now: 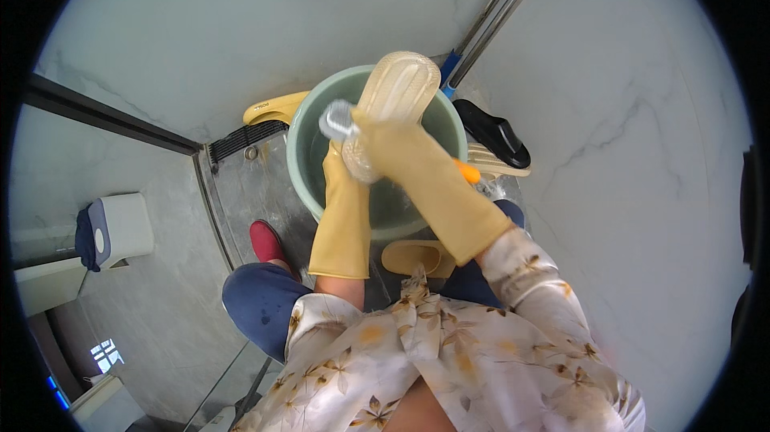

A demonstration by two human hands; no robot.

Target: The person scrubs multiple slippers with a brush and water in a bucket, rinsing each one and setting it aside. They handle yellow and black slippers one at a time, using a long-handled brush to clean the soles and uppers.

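Both my hands wear long yellow rubber gloves. My left hand grips the lower end of a cream slipper, whose ridged sole faces up. My right hand is closed on a grey-and-white scrubbing brush, blurred, at the left edge of the slipper. Both hands are over a pale green round basin with water in it. An orange handle shows at the basin's right rim, partly behind my right glove.
Right of the basin, a black slipper lies on a cream slipper. Yellow slippers lie behind and in front of the basin. Blue-and-metal poles lean at the wall. A floor drain and dark grate are at left.
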